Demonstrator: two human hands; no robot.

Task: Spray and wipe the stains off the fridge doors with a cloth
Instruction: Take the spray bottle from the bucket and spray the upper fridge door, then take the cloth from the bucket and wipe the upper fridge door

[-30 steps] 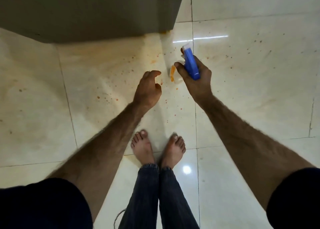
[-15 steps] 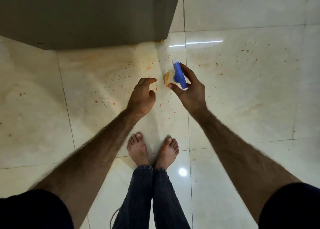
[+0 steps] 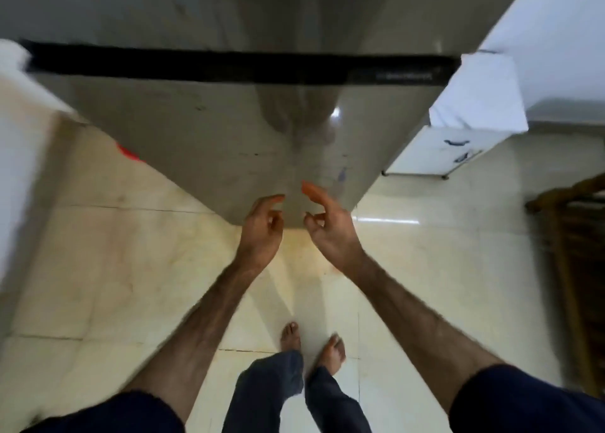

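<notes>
The grey steel fridge door (image 3: 203,128) fills the upper middle of the head view, with a black band (image 3: 229,66) across it between the upper and lower doors. Faint dark marks dot the lower door. My left hand (image 3: 262,226) and my right hand (image 3: 330,223) are both raised in front of the door's bottom edge, fingers apart and curled, holding nothing. The spray bottle and a cloth are not in sight. The frame is blurred by motion.
A white cabinet (image 3: 458,138) stands right of the fridge, and a brown wooden piece (image 3: 569,236) sits at the far right. A red object (image 3: 129,152) peeks out left of the fridge. My bare feet (image 3: 311,344) stand on cream floor tiles (image 3: 114,269).
The view has tilted up from the floor to the fridge door. My right hand held the blue spray bottle low near the floor; now it is empty and the bottle is out of sight.
</notes>
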